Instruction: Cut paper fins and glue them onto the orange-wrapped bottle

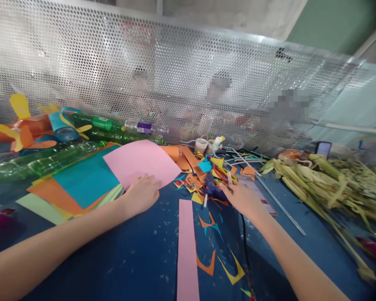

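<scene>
My left hand (142, 194) is closed at the lower edge of a pink paper sheet (144, 161), which bows upward above a stack of coloured paper. Teal paper (87, 179) and orange paper (54, 194) show in that stack. Over a heap of cut paper scraps (194, 182), my right hand (240, 198) reaches with its fingers stretched out, beside a dark blue tool (214, 190) that looks like a glue gun. Whether the fingertips touch the tool I cannot tell. A long pink paper strip (188, 251) lies between my forearms.
Green plastic bottles (47, 161) lie at the left, near bottle-and-paper crafts (64, 125). A perforated metal screen (175, 75) stands behind, with people beyond it. Dried stalks (326, 184) cover the right side. A black cable (246, 251) and a phone-like device (261, 196) are near my right arm.
</scene>
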A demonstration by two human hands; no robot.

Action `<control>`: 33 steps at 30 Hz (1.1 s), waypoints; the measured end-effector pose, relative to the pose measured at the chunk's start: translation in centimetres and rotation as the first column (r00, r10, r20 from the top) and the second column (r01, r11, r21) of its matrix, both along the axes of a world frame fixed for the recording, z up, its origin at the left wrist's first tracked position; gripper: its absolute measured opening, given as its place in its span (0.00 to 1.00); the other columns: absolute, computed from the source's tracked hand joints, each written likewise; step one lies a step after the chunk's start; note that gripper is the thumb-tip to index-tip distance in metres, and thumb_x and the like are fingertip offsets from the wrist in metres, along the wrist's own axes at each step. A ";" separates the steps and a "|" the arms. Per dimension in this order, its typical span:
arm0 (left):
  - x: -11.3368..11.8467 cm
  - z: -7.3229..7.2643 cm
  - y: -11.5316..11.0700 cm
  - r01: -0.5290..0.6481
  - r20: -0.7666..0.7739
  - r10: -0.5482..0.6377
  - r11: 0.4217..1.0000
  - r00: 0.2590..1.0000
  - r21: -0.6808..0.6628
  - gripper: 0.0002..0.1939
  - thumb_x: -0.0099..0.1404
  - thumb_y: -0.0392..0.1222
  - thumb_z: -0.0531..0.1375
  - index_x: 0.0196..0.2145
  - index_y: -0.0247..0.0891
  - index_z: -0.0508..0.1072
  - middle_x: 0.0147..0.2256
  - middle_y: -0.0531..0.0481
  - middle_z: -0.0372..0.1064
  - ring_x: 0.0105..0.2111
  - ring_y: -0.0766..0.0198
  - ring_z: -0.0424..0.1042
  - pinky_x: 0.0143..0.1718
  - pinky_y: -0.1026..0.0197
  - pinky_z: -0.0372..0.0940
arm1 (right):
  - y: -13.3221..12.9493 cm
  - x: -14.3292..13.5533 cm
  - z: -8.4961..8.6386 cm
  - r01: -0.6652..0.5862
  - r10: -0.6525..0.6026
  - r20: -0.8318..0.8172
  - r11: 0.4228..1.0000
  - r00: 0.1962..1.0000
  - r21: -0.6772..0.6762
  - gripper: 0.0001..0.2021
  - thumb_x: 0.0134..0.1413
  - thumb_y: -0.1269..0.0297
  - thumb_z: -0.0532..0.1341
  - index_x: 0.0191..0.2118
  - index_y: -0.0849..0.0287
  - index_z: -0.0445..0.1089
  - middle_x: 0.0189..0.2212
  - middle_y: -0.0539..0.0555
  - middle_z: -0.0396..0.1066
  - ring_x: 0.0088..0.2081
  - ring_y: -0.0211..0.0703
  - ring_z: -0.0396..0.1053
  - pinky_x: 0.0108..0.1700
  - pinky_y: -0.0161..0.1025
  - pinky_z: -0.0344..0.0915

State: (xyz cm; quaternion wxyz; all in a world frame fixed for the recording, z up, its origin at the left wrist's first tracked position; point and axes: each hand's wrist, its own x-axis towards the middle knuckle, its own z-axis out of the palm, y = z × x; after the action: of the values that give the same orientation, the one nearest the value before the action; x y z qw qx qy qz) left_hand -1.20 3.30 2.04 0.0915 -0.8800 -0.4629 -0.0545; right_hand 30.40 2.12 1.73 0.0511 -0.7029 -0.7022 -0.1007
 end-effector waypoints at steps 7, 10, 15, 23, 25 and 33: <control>-0.5 0.9 -0.1 -0.080 -0.036 0.079 0.996 0.996 -0.027 0.23 0.65 0.46 0.45 0.32 0.28 0.74 0.34 0.33 0.68 0.39 0.46 0.67 0.38 0.51 0.61 | 0.1 0.9 0.1 0.033 -0.033 -0.019 0.999 0.999 0.004 0.12 0.53 0.74 0.50 0.38 0.62 0.69 0.38 0.62 0.71 0.38 0.50 0.69 0.37 0.40 0.60; -0.7 0.8 0.1 -0.162 -0.042 0.160 0.985 0.986 -0.065 0.26 0.64 0.53 0.45 0.42 0.28 0.70 0.34 0.36 0.70 0.33 0.49 0.70 0.33 0.54 0.62 | 0.0 1.0 0.2 0.047 -0.048 -0.047 0.999 0.998 -0.026 0.16 0.48 0.79 0.49 0.42 0.60 0.64 0.34 0.59 0.72 0.32 0.47 0.70 0.30 0.37 0.57; -1.7 0.7 1.0 -0.248 -0.072 0.243 0.966 0.967 -0.069 0.26 0.64 0.55 0.46 0.54 0.38 0.62 0.31 0.40 0.73 0.33 0.50 0.70 0.31 0.57 0.60 | -0.1 0.7 0.2 0.053 -0.058 -0.080 0.997 0.995 -0.058 0.14 0.49 0.77 0.50 0.42 0.59 0.61 0.30 0.56 0.73 0.30 0.45 0.71 0.26 0.35 0.54; -2.7 1.7 3.5 -0.124 -0.054 0.124 0.992 0.991 0.009 0.30 0.65 0.56 0.42 0.24 0.33 0.75 0.27 0.38 0.68 0.34 0.51 0.67 0.39 0.53 0.58 | 0.2 0.8 0.2 0.090 -0.090 -0.078 0.996 0.993 -0.001 0.09 0.56 0.66 0.50 0.39 0.58 0.65 0.32 0.58 0.74 0.33 0.48 0.72 0.29 0.37 0.57; -2.8 1.9 5.5 -0.105 0.036 0.102 0.992 0.994 0.067 0.24 0.65 0.51 0.45 0.29 0.33 0.75 0.33 0.38 0.68 0.37 0.51 0.66 0.41 0.52 0.58 | 0.2 0.9 0.2 0.079 -0.077 -0.080 0.997 0.994 0.021 0.09 0.56 0.66 0.51 0.39 0.58 0.66 0.31 0.56 0.74 0.33 0.47 0.71 0.30 0.37 0.58; -3.2 1.3 11.6 -0.197 0.258 0.144 0.961 0.955 0.193 0.21 0.60 0.36 0.51 0.52 0.28 0.61 0.43 0.36 0.62 0.41 0.50 0.64 0.42 0.52 0.59 | 1.9 1.3 -0.8 0.065 -0.054 -0.091 0.989 0.994 0.130 0.16 0.58 0.64 0.51 0.49 0.67 0.62 0.46 0.64 0.67 0.48 0.50 0.64 0.47 0.40 0.58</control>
State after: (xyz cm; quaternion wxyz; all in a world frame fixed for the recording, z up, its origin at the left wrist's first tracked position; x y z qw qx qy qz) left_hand -4.43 14.89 3.32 0.1343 -0.8082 -0.5363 -0.2030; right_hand 31.73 4.02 0.97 0.1252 -0.7223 -0.6698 -0.1180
